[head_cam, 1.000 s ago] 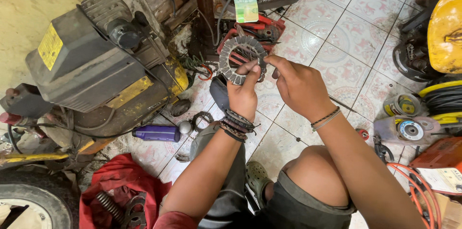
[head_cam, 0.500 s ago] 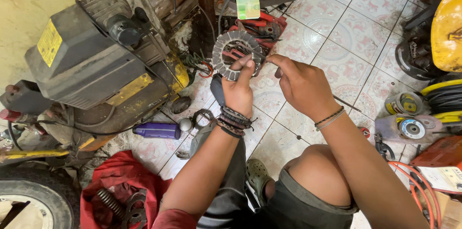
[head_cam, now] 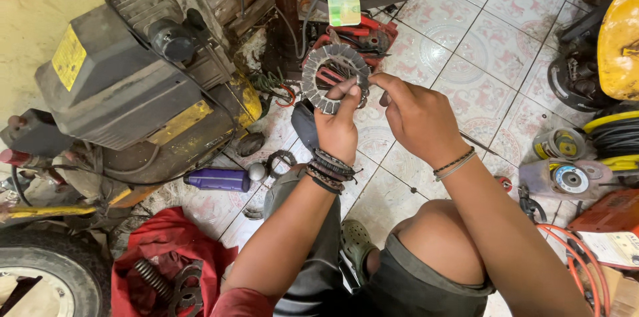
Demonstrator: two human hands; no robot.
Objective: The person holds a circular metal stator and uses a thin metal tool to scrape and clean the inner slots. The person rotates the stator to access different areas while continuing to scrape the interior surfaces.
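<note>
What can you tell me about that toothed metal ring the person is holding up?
The toothed ring is flat, grey and metallic-looking, with blocky teeth pointing outward all round its rim and an open middle. Thin wires or strips seem to cross the opening, though they are hard to make out. It is held up above the tiled floor, its face turned toward the camera. The left hand pinches its lower right edge, and the right hand touches its right side with its fingertips.

One head-worn camera looks steeply down (close range) at the tiled floor [head_cam: 479, 44].
</note>
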